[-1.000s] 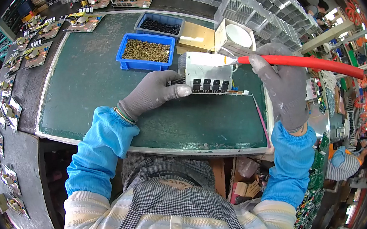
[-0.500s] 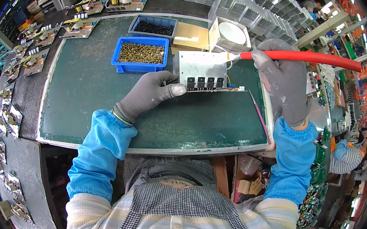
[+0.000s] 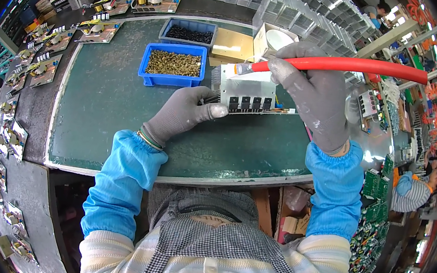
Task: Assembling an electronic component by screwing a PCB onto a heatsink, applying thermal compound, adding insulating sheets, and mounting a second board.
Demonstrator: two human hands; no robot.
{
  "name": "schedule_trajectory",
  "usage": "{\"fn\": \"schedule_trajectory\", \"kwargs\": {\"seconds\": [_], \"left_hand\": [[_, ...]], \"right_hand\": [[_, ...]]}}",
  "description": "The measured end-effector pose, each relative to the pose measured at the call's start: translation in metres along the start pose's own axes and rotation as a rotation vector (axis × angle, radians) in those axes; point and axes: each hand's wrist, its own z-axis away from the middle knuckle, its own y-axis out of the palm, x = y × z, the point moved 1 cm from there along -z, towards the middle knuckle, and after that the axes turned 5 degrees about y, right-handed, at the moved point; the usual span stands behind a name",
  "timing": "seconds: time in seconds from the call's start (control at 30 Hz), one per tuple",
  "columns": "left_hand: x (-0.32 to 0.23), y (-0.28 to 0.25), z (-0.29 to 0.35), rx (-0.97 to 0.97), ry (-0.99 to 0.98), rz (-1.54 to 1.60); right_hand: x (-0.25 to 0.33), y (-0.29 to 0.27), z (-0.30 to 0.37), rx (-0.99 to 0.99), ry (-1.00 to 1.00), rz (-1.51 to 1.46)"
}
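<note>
Nearest, left grip (image 3: 181, 112): gloved, at 8 o'clock from the finned heat sink (image 3: 242, 88), thumb and fingers pinching its edge.
Heat sink: over the green surface (image 3: 217, 149), four black transistors (image 3: 245, 103) along its 6 o'clock side.
Right grip (image 3: 313, 96): gloved, at 3 o'clock, wrapped round a red tube (image 3: 364, 67), whose tip lies over the plate's 10 o'clock corner; contact unclear.
Blue bin (image 3: 173, 81): between 9 and 10 o'clock, holding brass-coloured bits (image 3: 175, 64).
Stacked heat sinks (image 3: 295, 14): 1 o'clock, beyond the surface.
</note>
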Motion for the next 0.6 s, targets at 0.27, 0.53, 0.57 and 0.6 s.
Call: {"fn": "schedule_trajectory", "kwargs": {"seconds": [0.27,0.53,0.57,0.6], "left_hand": [[-0.002,-0.002,0.0,0.002,0.025,-0.01],[0.001,0.0,0.0,-0.004,0.005,-0.006],[0.002,0.0,0.0,-0.013,0.008,0.01],[0.003,0.001,0.0,-0.007,0.011,0.005]], "right_hand": [[-0.012,-0.021,0.007,-0.051,0.064,0.133],[-0.031,-0.047,0.015,-0.113,0.107,0.16],[-0.031,-0.048,0.016,-0.109,0.135,0.169],[-0.032,-0.05,0.016,-0.116,0.137,0.168]]}}
